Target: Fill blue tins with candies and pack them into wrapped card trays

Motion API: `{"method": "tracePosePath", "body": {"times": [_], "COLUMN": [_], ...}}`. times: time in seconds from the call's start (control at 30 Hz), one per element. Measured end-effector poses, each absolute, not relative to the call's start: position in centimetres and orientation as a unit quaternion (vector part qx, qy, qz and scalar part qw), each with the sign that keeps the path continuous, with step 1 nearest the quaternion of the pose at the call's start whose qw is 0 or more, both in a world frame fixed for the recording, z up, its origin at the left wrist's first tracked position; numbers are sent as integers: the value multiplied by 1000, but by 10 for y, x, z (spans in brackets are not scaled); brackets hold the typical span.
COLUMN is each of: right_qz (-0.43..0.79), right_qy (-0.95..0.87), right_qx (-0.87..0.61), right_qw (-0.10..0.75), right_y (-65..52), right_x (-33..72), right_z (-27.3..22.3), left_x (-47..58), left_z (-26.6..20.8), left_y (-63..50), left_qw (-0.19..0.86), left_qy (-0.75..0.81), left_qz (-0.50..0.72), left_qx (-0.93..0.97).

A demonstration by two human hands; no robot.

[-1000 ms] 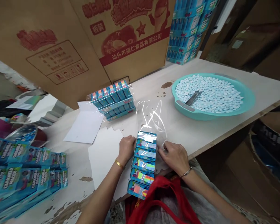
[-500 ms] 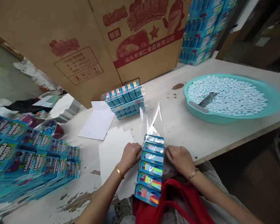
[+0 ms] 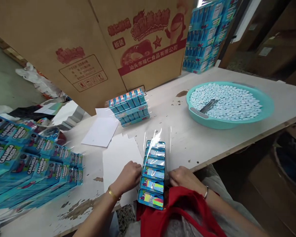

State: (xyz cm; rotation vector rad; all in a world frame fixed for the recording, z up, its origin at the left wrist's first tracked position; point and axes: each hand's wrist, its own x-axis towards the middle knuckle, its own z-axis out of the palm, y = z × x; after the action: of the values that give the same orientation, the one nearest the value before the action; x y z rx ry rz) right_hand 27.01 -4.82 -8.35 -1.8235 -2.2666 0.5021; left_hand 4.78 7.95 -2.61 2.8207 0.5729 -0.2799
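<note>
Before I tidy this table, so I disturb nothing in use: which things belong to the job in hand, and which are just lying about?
Job in hand, seemingly:
blue tins in a row between left hand and right hand
clear film over them

Apparently lying about, no hand on them:
big carton
teal bowl
wrapped blue pack
white sheet beside that pack

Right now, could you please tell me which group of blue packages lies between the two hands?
The single row of six blue tins, between the left hand and the right hand; the other blue packages stand in tiers, away from both.
</note>
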Motion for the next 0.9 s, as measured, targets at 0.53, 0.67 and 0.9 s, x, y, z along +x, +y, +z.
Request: {"method": "tracePosePath", "body": {"times": [0.53, 0.67, 0.9], "right_qz": [168, 157, 162], "right_qy": [-771, -769, -738], "right_qx": [-605, -617, -619], "right_qw": [108, 63, 213], "right_y": [-40, -32, -67], "right_x": [295, 313, 313], "right_z": [-55, -58, -79], "left_x": [57, 77, 56], "left_z": [-8, -17, -52], "left_y": [-1, 11, -28], "left_qw": [183, 145, 192], "left_qy": [257, 323, 471], "left_qz": [84, 130, 176], "left_qx": [945, 926, 843]}}
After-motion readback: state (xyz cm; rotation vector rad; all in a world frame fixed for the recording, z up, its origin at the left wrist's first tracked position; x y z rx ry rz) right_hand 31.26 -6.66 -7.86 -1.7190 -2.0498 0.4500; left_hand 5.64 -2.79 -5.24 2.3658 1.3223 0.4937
